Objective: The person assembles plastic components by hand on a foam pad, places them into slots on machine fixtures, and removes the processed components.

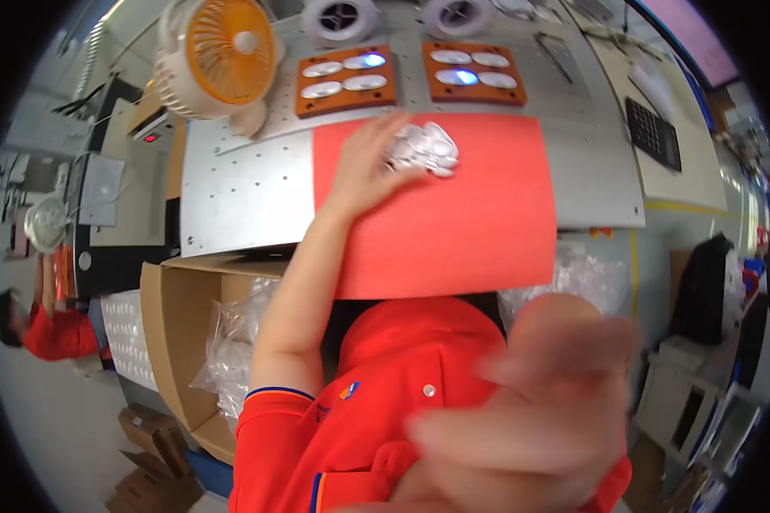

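A pile of small white oval pieces (432, 147) lies on a red sheet (453, 222) over the metal bench. My left hand (370, 167) rests at the pile's left side, thumb and fingers apart, touching its edge. My right hand (530, 402) is raised close to the camera in front of my red shirt; motion blur hides its fingers and anything in them. Beyond the sheet are a left orange-brown block (346, 80) and a right one (475, 74), each bearing white ovals, one of them glowing blue.
An orange and white fan (222, 51) stands at the back left. A calculator (653, 133) lies on the right. Below the bench's left side is a cardboard box (169, 342) with plastic bags. Another person (60, 329) in red works at far left.
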The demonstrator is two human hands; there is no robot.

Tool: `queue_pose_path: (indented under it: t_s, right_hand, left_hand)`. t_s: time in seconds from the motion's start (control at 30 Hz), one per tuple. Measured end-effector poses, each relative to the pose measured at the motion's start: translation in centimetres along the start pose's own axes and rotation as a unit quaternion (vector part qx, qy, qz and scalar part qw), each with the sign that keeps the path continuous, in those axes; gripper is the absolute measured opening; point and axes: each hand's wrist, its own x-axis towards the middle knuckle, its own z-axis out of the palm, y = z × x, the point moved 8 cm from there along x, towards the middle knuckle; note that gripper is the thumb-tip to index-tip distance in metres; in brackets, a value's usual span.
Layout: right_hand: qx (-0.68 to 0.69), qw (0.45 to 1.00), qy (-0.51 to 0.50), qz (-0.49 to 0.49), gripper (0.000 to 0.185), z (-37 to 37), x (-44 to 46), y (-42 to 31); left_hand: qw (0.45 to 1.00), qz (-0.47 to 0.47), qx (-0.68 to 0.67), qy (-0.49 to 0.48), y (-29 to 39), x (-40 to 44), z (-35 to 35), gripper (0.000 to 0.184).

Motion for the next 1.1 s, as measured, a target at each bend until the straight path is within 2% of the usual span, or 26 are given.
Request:
queue_pose_path:
  t_s: [0.07,0.1,0.13,0.23,0.3,0.37,0.4,0.47,0.5,0.53,0.6,0.67,0.7,0.73,0.77,0.83,0.9,0.93,0.97,1.03,1.07,1.1]
  right_hand:
    - [0.191,0.978,-0.007,-0.079,0.007,3.0,0.9,0.5]
    - [0.257,0.959,0.028,-0.116,0.013,4.3,0.0,0.2]
    - [0.270,0.953,0.010,-0.139,0.024,5.5,-1.1,0.3]
    - [0.296,0.939,-0.060,-0.164,0.019,9.5,-4.6,1.1]
    - [0.328,0.926,-0.101,-0.155,0.022,11.3,-6.4,2.4]
    - [0.335,0.934,-0.116,-0.046,0.028,12.5,-7.5,4.8]
    - [0.406,0.906,-0.118,0.014,0.026,12.1,-7.0,5.4]
    - [0.544,0.837,-0.008,0.065,0.009,9.1,-4.8,5.8]
    - [0.539,0.840,-0.006,0.068,0.009,8.8,-4.3,5.7]
    - [0.601,0.796,-0.023,0.065,0.009,6.4,-4.4,5.5]
    - [0.711,0.699,-0.053,0.056,0.016,7.4,-3.7,3.8]
    - [0.798,0.596,-0.076,0.048,0.026,5.0,-3.8,2.8]
    - [0.834,0.544,-0.084,0.043,0.031,3.2,-4.7,1.2]
    - [0.865,0.493,-0.091,0.037,0.037,5.6,-2.8,0.6]
    - [0.892,0.440,-0.097,0.029,0.042,3.3,-3.9,-1.0]
    - [0.936,0.333,-0.113,0.010,0.053,9.7,-0.5,-3.7]
    - [0.967,0.212,-0.143,-0.013,0.063,5.8,0.5,-2.2]
    - [0.929,0.333,-0.162,0.014,0.035,8.1,-0.9,-2.4]
    - [0.876,0.446,-0.177,0.039,0.043,10.5,-2.7,-2.4]
    - [0.895,0.404,-0.175,0.070,0.051,10.2,-3.9,-2.6]
    - [0.891,0.412,-0.179,0.069,0.051,10.6,-4.3,-1.8]
    - [0.834,0.514,-0.198,-0.003,0.050,10.8,-4.9,-1.2]
  left_hand:
    - [0.997,-0.059,-0.045,-0.011,-0.9,-0.2,0.3,0.054]
    - [0.993,-0.088,-0.076,-0.009,-1.3,-0.4,0.3,0.047]
    - [0.993,-0.088,-0.074,-0.006,-1.4,-0.4,0.3,0.047]
    - [0.997,-0.059,-0.030,0.027,-1.5,-0.4,-0.3,0.038]
    - [0.994,-0.080,-0.064,0.032,-1.9,-0.6,-0.2,0.037]
    - [0.993,-0.081,-0.068,0.043,-2.2,-0.6,-0.2,0.037]
    - [0.994,-0.082,-0.060,0.036,-2.1,-0.6,-0.3,0.036]
    - [0.995,-0.079,-0.050,0.034,-1.4,-0.4,-0.5,0.035]
    - [0.995,-0.076,-0.056,0.032,-1.3,-0.4,-0.4,0.035]
    - [0.995,-0.076,-0.049,0.030,-1.3,-0.4,-0.4,0.034]
    - [0.996,-0.067,-0.049,0.024,-1.3,-0.4,-0.5,0.034]
    - [0.995,-0.076,-0.054,0.018,-1.7,-0.5,-0.4,0.033]
    - [0.995,-0.076,-0.061,0.012,-1.8,-0.4,0.0,0.033]
    - [0.995,-0.083,-0.057,0.010,-1.8,-0.3,0.1,0.033]
    - [0.995,-0.088,-0.054,0.007,-1.9,-0.5,0.2,0.033]
    - [0.992,-0.092,-0.081,0.000,-2.2,-0.5,0.4,0.034]
    - [0.990,-0.098,-0.104,-0.010,-2.2,-0.5,0.5,0.034]
    - [0.990,-0.084,-0.109,-0.007,-1.8,-0.4,0.4,0.034]
    - [0.993,-0.085,-0.084,-0.012,-1.9,-0.5,0.4,0.034]
    - [0.995,-0.080,-0.061,-0.011,-1.8,-0.5,0.0,0.034]
    - [0.994,-0.090,-0.062,-0.015,-1.9,-0.5,0.1,0.034]
    - [0.993,-0.099,-0.064,-0.021,-2.0,-0.5,0.4,0.034]
